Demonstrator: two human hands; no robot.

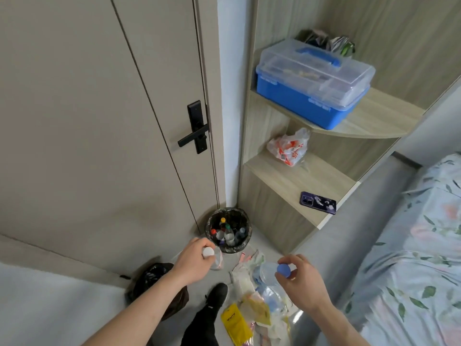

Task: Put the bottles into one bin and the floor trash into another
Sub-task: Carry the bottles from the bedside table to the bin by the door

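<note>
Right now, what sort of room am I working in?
Most likely a bedroom by its door: a bed with floral bedding at right, a closed door with black handle, and corner shelves holding a phone and a blue storage box.

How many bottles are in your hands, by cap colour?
White-capped clear plastic bottle, gripped in the left hand: 1
Blue-capped clear plastic bottle, gripped in the right hand: 1
Total: 2
</note>
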